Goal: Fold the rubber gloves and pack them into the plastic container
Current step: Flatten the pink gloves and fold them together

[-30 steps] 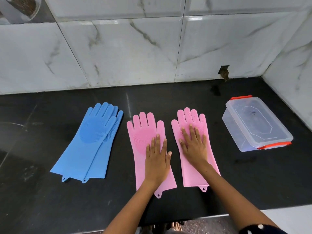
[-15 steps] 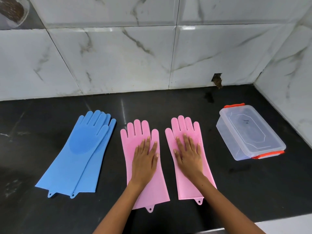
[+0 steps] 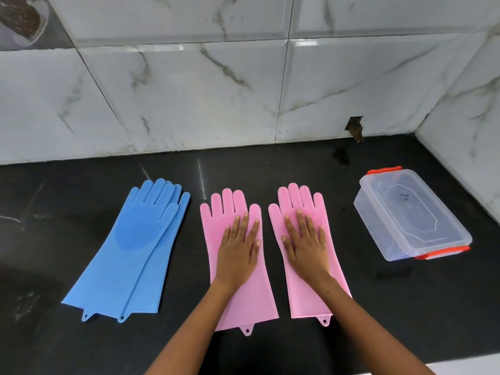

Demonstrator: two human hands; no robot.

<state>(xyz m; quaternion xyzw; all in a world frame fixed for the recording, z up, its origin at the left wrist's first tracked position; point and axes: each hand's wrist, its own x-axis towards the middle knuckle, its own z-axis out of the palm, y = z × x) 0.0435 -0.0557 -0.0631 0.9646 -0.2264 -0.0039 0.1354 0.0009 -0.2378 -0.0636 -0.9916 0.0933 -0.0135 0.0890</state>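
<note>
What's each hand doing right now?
Left hand: open, flat on the left pink glove, gripping nothing.
Right hand: open, flat on the right pink glove, gripping nothing.

On my screen I see two bare forearms reaching in from the bottom edge, with no sleeves, watch or bracelets on them. The left hand (image 3: 238,253) and right hand (image 3: 307,247) are both bare, with no rings showing. The fingernails are short and plain, with no visible polish.
</note>
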